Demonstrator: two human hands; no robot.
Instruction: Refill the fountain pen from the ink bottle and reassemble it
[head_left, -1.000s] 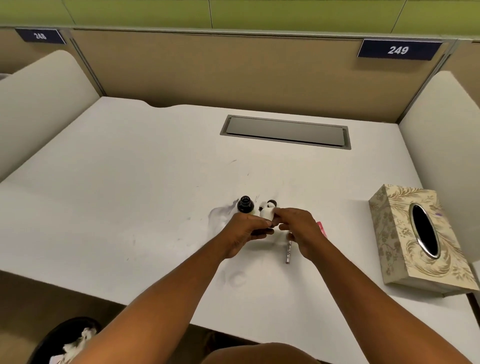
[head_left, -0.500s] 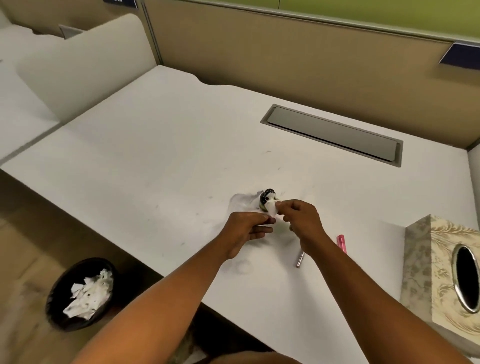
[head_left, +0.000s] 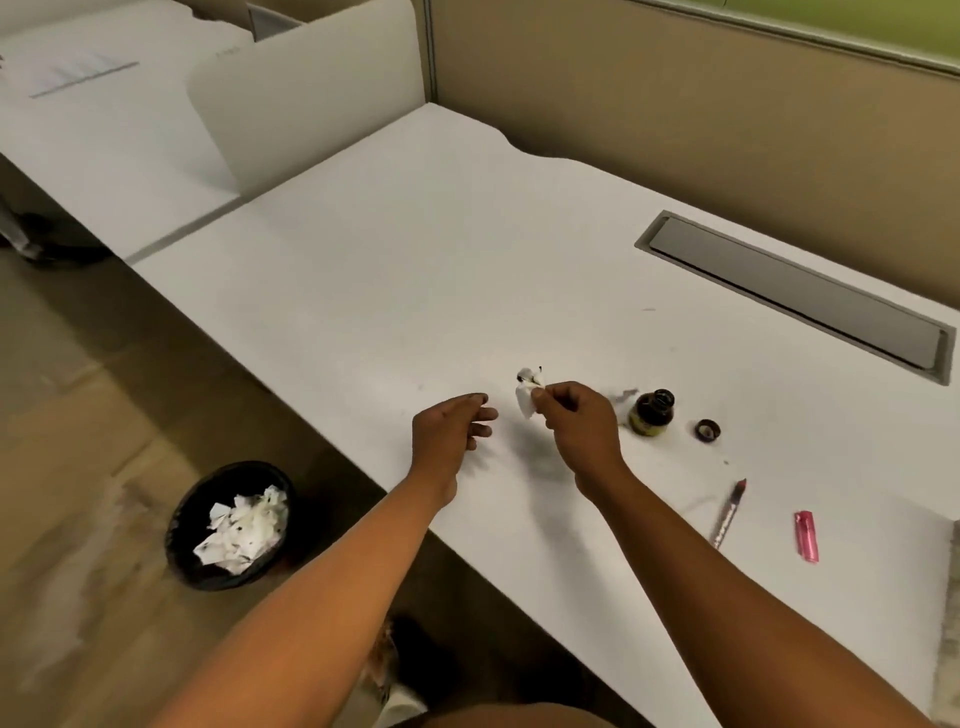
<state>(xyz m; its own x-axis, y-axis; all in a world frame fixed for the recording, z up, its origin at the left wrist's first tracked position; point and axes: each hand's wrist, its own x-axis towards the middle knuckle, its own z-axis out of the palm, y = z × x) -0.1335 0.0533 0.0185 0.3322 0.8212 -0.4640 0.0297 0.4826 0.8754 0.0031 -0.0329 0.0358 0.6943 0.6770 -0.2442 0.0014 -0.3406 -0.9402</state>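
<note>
Leftward-swung view; right hand (head_left: 582, 434) pinches tissue (head_left: 527, 397), left hand (head_left: 449, 431) loose over white desk (head_left: 415, 270).

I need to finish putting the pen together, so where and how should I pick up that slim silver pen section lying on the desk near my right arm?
Pinch the slim silver pen section across its middle, coming from above with the right hand. It lies flat on the white desk, so only its long sides are free.
</note>
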